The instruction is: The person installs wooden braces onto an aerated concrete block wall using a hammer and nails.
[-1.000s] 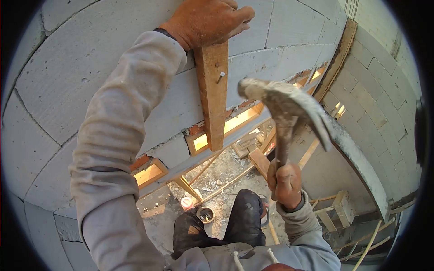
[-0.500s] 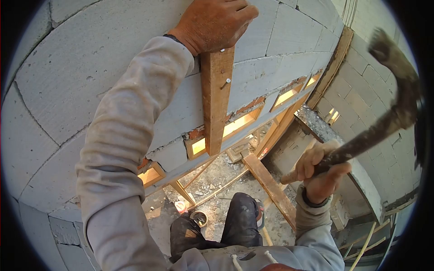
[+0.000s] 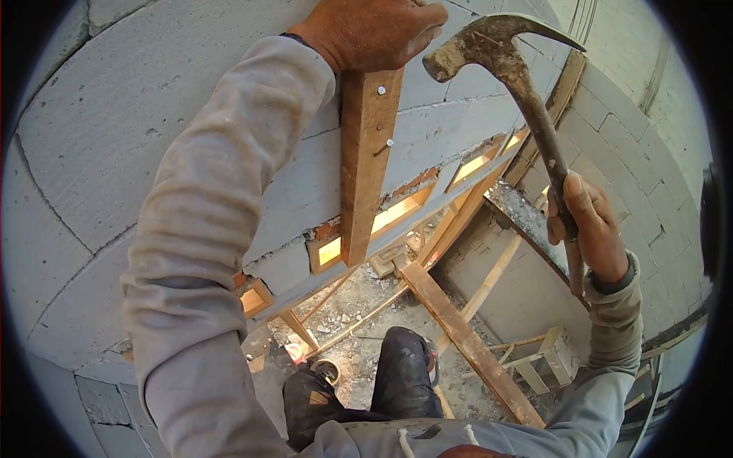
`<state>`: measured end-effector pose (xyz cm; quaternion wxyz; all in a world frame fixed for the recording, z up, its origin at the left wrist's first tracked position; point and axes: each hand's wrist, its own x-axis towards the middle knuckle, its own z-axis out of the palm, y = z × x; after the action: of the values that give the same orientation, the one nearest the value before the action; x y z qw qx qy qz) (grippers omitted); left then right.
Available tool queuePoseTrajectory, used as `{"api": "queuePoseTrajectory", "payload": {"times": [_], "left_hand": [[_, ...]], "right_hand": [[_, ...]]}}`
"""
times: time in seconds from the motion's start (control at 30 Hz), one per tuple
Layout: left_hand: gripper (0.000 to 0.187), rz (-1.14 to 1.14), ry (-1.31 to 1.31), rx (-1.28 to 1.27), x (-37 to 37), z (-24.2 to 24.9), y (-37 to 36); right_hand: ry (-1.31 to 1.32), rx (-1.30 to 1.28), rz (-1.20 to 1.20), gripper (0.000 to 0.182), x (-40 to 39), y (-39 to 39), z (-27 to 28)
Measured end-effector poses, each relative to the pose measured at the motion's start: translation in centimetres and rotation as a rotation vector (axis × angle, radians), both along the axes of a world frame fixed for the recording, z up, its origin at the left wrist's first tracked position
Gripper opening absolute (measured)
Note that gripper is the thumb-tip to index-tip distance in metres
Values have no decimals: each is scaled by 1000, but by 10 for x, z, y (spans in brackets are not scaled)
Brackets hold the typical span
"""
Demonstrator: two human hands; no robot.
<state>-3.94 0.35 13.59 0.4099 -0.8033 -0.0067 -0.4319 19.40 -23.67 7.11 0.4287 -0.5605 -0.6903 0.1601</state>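
My right hand (image 3: 592, 225) is wrapped round the handle of a claw hammer (image 3: 527, 88), raised at the right with its head up and its claw pointing right. At the top, my left hand (image 3: 374, 32) is closed at the upper end of a wooden board (image 3: 365, 172); what its fingers pinch is too hidden to name. The board stands upright against the grey block wall (image 3: 183, 114). Two nails stick out of it below my left hand, the upper one (image 3: 382, 90) near the hand and the bent lower one (image 3: 389, 143) further down.
Small framed openings (image 3: 405, 210) run along the wall's lower part. Below, a long plank (image 3: 469, 343) crosses over the rubble-strewn floor. A small wooden stand (image 3: 561, 359) is at the lower right, and a bucket (image 3: 328, 372) is near my legs. Another block wall (image 3: 649, 206) curves at the right.
My right hand has moved up and right, and the hammer head has swung up and left towards my left hand. My left hand has shifted slightly right.
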Motion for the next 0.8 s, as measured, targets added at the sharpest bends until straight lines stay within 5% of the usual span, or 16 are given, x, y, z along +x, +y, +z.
{"api": "queuePoseTrajectory", "payload": {"times": [0.07,0.2,0.33,0.4,0.53,0.6,0.8], "left_hand": [[12,63,46,24,-1,5,-1],[19,-216,-43,41,0,2,3],[20,-181,-69,109,-4,4,4],[19,-215,-43,110,-3,10,5],[12,-133,-5,45,-6,16,4],[8,-193,-16,61,-5,16,6],[8,-146,12,199,-5,20,19]], "right_hand": [[-223,-128,-33,51,9,9,20],[-67,-292,-111,52,-2,13,19],[103,177,-110,54,-5,11,23],[-11,205,-108,54,-6,19,25],[-664,-144,-4,63,9,51,19],[-715,-211,-73,66,20,52,39],[-121,-67,-211,63,15,26,55]]}}
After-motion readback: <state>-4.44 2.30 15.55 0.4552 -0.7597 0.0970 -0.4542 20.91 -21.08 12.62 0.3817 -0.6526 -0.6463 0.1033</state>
